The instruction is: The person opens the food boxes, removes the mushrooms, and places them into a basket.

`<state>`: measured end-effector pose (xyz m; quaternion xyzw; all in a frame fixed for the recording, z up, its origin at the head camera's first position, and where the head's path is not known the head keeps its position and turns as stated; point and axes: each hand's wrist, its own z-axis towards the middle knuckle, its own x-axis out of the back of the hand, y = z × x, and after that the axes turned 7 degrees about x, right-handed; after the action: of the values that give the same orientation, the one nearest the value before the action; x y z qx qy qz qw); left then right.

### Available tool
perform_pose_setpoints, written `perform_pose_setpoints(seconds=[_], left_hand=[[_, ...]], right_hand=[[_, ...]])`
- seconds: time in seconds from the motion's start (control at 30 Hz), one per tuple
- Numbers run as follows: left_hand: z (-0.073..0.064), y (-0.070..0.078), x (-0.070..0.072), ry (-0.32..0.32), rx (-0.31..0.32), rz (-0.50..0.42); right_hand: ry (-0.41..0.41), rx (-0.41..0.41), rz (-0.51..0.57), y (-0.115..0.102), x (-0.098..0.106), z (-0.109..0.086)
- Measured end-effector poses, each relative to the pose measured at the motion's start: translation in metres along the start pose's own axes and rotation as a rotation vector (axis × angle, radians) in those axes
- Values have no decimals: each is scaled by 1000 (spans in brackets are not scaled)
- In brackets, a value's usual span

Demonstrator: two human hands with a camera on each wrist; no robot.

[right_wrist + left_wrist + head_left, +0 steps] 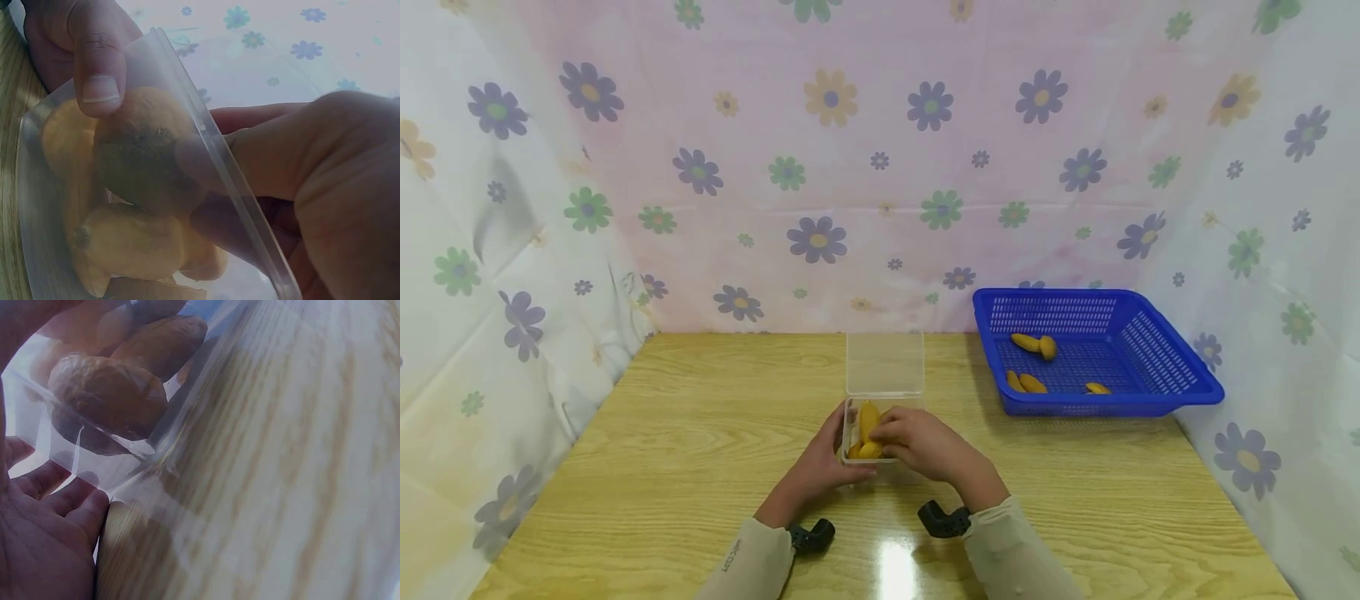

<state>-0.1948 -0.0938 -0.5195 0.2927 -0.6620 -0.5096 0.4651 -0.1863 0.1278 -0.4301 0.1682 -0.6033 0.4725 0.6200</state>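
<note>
A clear plastic box [846,433] stands on the wooden table with its hinged lid [885,363] raised at the back. Several yellow-orange, oval and elongated fruit-like pieces [869,421] lie inside it. My left hand [823,460] grips the box's left side, its thumb [101,94] pressed against the near wall. Over the right rim, my right hand [928,446] reaches in. Through the wall, the right wrist view shows its thumb and fingers about a rounded piece [140,150] with a dark greenish patch. The right fingertips are partly hidden behind the cloudy plastic.
A blue slotted basket [1105,408] stands at the back right, with several similar yellow pieces [1033,383] in it. Flower-patterned cloth [880,192] hangs behind and at both sides. Both wrists wear black devices [943,521].
</note>
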Motion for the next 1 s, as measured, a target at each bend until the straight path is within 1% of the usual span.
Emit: perform_pose_setpoints(seconds=[0.13, 0.33, 0.4, 0.57, 0.7, 0.83, 1.0], left_hand=[[-1, 0, 0, 0, 10, 2], [-2, 1, 0, 4, 36, 1], [-2, 2, 0, 8, 27, 4], [-2, 1, -1, 12, 28, 13], [-2, 2, -1, 13, 39, 13], [-1, 2, -1, 19, 52, 10], [0, 1, -2, 29, 37, 20]], right_hand=[[13, -13, 16, 0, 1, -1], [48, -19, 5, 1, 3, -3], [60, -22, -1, 1, 5, -4], [86, -27, -21, 2, 11, -7], [111, -55, -18, 3, 18, -11], [159, -98, 2, 6, 24, -16], [223, -111, 13, 13, 29, -22]])
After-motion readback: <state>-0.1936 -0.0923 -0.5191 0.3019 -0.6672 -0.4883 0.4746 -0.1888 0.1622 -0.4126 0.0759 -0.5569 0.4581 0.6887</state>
